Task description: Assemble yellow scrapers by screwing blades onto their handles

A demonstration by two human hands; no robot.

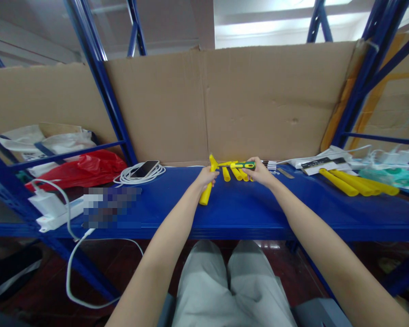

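Note:
My left hand [207, 176] is closed around a yellow tool with a round tube-like handle [205, 195] and a wider head [212, 161] above the fingers. In my right hand [258, 171] is a screwdriver [242, 165] with a green and yellow handle, held level and pointing left. Its tip meets the yellow tool just below the head; the exact contact is too small to make out. Behind and between the hands, several more yellow handles [226, 174] lie on the blue shelf [238, 209], partly hidden by the screwdriver and my right hand.
At the right lie several yellow tubes [341, 181] beside white packaging [323, 164] and a green plastic bag [388, 175]. A thin flat strip [286, 173] is near my right hand. Leftward are a phone [146, 169] on coiled white cable, a red bag [88, 168] and a power strip [61, 213]. Cardboard [259, 100] stands behind.

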